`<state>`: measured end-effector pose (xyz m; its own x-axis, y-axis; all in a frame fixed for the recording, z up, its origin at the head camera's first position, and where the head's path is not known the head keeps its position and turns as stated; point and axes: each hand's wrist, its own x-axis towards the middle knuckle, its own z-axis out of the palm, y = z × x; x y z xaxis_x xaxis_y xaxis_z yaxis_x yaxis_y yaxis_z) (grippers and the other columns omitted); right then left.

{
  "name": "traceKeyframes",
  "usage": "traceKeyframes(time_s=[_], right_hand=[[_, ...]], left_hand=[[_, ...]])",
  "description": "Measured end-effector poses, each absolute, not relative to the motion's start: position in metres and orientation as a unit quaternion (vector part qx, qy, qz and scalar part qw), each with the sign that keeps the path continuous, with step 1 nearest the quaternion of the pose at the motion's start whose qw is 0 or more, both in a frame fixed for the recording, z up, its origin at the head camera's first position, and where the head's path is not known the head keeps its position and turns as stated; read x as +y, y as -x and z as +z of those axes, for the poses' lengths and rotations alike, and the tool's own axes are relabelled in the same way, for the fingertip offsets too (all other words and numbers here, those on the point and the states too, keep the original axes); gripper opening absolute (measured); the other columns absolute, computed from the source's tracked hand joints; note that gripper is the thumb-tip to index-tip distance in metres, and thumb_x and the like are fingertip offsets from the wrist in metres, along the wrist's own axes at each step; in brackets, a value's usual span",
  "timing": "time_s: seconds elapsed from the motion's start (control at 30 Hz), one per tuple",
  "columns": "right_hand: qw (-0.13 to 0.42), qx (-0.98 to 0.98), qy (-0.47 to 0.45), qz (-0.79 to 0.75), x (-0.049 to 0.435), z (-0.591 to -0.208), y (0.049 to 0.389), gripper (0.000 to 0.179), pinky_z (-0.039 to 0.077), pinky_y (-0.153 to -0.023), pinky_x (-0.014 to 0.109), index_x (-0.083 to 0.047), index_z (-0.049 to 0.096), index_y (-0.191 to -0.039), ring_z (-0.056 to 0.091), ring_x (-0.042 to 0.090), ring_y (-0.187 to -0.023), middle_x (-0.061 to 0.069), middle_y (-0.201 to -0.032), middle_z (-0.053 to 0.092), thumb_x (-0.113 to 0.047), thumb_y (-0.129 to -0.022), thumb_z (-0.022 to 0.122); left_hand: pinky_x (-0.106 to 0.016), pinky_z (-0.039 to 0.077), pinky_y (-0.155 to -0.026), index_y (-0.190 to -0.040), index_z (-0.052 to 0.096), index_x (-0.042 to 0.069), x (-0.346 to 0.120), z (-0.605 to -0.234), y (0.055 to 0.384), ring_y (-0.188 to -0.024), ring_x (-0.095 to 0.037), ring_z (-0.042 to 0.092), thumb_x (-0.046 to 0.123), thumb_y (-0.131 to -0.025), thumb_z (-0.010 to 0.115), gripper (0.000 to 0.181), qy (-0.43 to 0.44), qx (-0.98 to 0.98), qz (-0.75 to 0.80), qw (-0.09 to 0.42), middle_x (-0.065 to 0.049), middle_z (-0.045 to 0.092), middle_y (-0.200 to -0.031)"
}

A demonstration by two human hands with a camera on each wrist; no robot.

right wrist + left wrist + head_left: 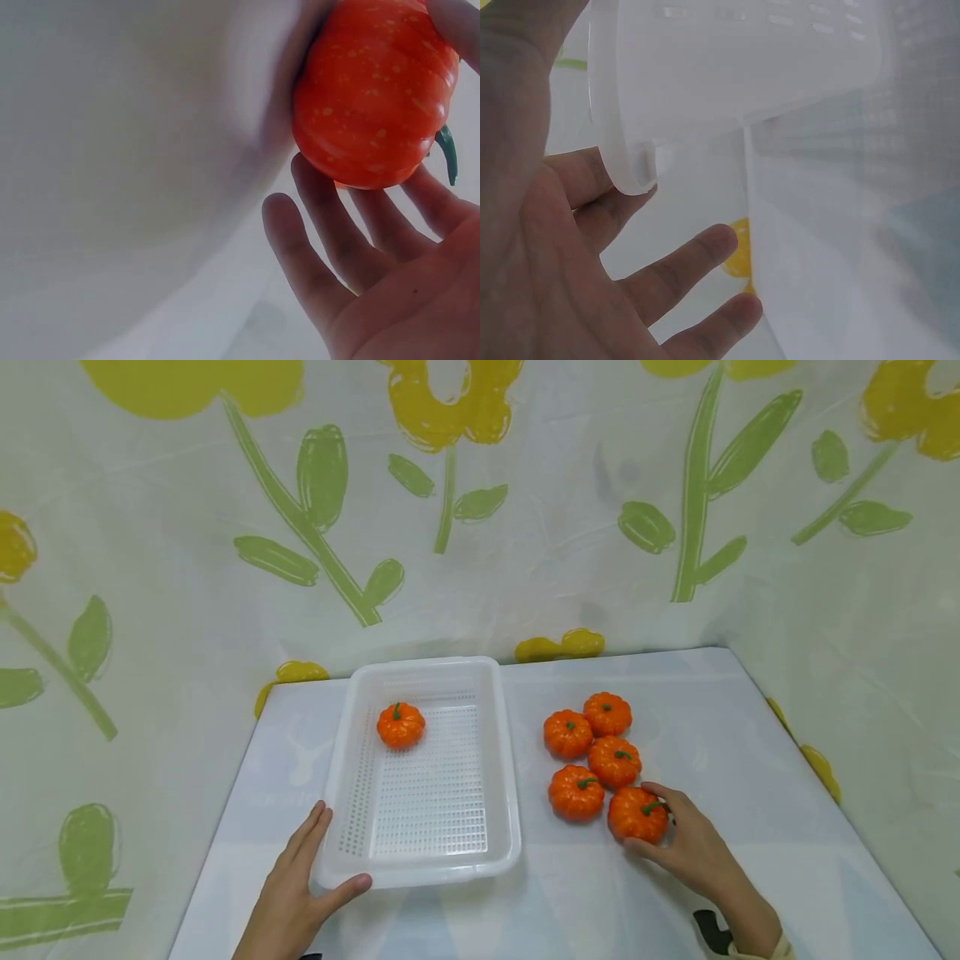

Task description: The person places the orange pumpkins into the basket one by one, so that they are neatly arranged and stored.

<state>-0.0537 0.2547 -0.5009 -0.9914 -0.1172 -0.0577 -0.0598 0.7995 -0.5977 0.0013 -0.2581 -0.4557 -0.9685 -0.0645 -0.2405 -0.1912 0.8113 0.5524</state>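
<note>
My right hand [693, 847] holds a small orange pumpkin [637, 816] by its sides, thumb on the near side and fingers on the far side. In the right wrist view the same pumpkin [375, 97] shows its green stem, with the fingertips against its skin. Several more pumpkins [575, 793] lie in a group just beyond it. At the near left corner of a white plastic basket [510, 793], my left hand [288, 885] rests with fingers spread. The left wrist view has that hand [592, 255] touching the basket's rim [607, 112], two fingers standing apart from it.
One pumpkin [401, 726] sits inside the basket, toward its far left. Both stand on a pale table [480, 927]. Behind and at the sides hangs a white cloth [540, 577] printed with yellow flowers and green leaves.
</note>
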Motion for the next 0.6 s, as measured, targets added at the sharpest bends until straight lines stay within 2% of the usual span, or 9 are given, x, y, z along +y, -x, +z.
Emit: traceKeyframes(time_s=[0.27,0.47,0.6], right_hand=[[0.043,0.949,0.052,-0.307,0.262,-0.495,0.053,0.093,0.051,-0.094,0.063,-0.006,0.046,-0.148,0.055,0.044,-0.121,0.026,-0.142,0.051,-0.058,-0.079,0.082],[0.018,0.947,0.054,-0.317,0.28,-0.486,0.056,0.089,0.051,-0.093,0.061,-0.003,0.045,-0.148,0.052,0.042,-0.122,0.025,-0.142,0.05,-0.048,-0.081,0.084],[-0.02,0.947,0.056,-0.314,0.293,-0.477,0.061,0.088,0.049,-0.091,0.063,0.0,0.044,-0.148,0.05,0.043,-0.122,0.027,-0.141,0.049,-0.039,-0.082,0.086]], left_hand=[[-0.073,0.027,-0.109,-0.165,0.01,0.016,-0.257,-0.453,0.0,-0.146,-0.047,0.021,0.08,-0.072,0.069,0.127,0.073,0.946,0.294,0.115,-0.01,0.006,-0.17],[-0.073,0.028,-0.109,-0.165,0.009,0.017,-0.257,-0.452,0.0,-0.146,-0.047,0.022,0.08,-0.072,0.069,0.127,0.074,0.947,0.292,0.113,-0.01,0.007,-0.17],[-0.072,0.028,-0.109,-0.165,0.009,0.016,-0.257,-0.452,0.001,-0.146,-0.047,0.022,0.081,-0.072,0.068,0.128,0.078,0.947,0.288,0.117,-0.011,0.007,-0.17]])
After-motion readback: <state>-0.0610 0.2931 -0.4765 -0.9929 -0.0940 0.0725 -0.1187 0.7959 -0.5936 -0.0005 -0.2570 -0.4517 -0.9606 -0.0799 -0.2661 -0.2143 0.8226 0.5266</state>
